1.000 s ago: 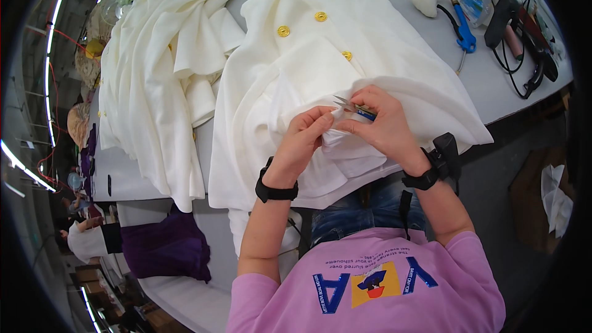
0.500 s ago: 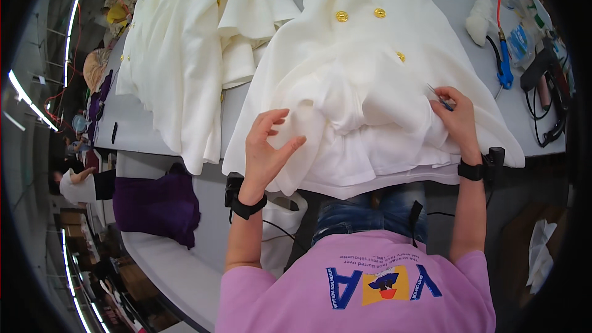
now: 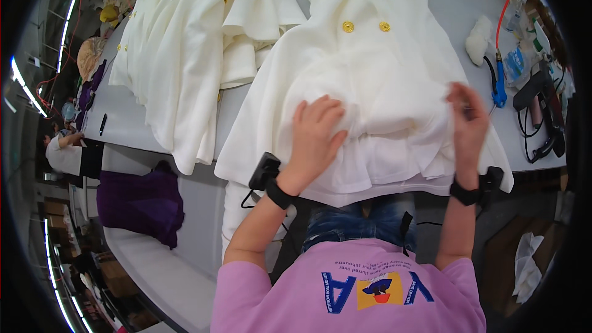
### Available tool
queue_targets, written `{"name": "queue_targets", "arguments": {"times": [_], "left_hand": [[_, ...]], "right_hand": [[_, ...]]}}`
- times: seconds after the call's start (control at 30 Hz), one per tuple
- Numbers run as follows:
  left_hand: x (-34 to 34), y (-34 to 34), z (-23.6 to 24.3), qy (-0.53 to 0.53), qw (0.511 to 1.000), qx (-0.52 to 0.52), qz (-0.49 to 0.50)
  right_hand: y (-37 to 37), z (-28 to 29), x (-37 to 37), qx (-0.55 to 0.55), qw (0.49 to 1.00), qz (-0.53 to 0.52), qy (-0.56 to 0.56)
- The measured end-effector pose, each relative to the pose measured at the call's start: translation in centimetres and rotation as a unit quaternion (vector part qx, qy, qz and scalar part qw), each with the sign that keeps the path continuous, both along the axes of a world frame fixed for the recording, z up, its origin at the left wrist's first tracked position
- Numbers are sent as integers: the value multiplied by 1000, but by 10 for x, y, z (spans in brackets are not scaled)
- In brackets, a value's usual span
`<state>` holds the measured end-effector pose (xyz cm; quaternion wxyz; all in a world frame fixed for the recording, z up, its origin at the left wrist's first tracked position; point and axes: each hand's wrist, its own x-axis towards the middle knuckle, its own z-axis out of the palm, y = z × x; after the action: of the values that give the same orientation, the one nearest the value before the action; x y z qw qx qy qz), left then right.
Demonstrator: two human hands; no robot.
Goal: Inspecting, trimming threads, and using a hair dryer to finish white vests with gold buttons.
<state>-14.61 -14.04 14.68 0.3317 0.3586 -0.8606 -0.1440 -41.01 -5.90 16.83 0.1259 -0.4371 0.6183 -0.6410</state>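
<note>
A white sleeveless garment point(image 3: 382, 68) with gold buttons lies spread on the grey table, its lower part bunched and folded up near me. My left hand point(image 3: 317, 132) rests on the bunched cloth, palm down, fingers spread and holding nothing. Over the right side of the garment, my right hand point(image 3: 470, 120) is raised with curled fingers, blurred by motion. Something small and dark shows inside it; it looks like the small thread snips seen there a moment earlier.
More white garments point(image 3: 185, 55) with gold buttons lie at left. On the right are a blue air gun point(image 3: 499, 92) on a red hose, a dark corded tool point(image 3: 536, 92) and white padding point(image 3: 478, 40). Purple cloth point(image 3: 142, 203) hangs over a grey sling below the table edge.
My left hand has moved right and flattened onto the cloth. The right hand has lifted off the garment and shifted slightly right. The lowest gold button is now covered by cloth.
</note>
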Motion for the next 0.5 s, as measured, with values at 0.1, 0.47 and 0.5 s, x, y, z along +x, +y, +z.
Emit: {"name": "queue_targets", "arguments": {"times": [0.1,0.47,0.5], "left_hand": [[-26,19,1,-32,998,-20,-48],[-22,22,-18,26,997,32,-60],[-20,22,-18,53,994,75,-59]], "right_hand": [[-18,-4,60,138,983,122,-14],[-96,-40,77,294,935,138,141],[-96,-45,75,269,941,166,117]]}}
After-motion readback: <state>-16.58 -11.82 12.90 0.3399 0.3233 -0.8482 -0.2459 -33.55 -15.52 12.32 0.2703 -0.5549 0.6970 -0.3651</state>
